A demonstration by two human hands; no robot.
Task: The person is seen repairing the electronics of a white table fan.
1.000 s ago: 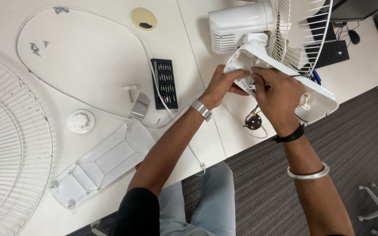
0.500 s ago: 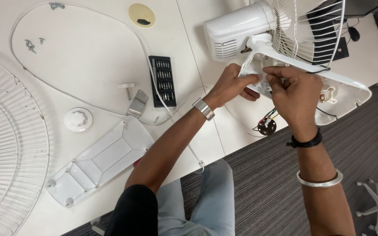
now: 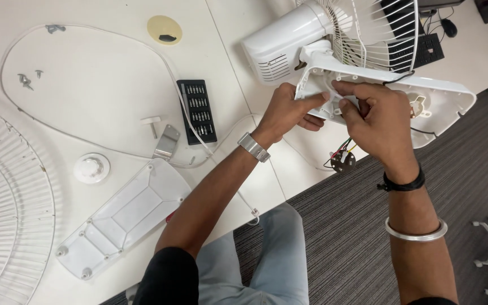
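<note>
Bench: white, strewn with bit case and base plate.
Floor: grey carpet.
Fan base: overhanging bench edge, gripped by left hand; right hand pinched inside it.

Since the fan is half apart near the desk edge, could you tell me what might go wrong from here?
1. The white plastic fan base shell juts past the white desk edge, held only by the left hand and right hand; it could drop.
2. The small round part on coloured wires dangles unsupported and might strain.
3. The loose small screws could get lost.
</note>
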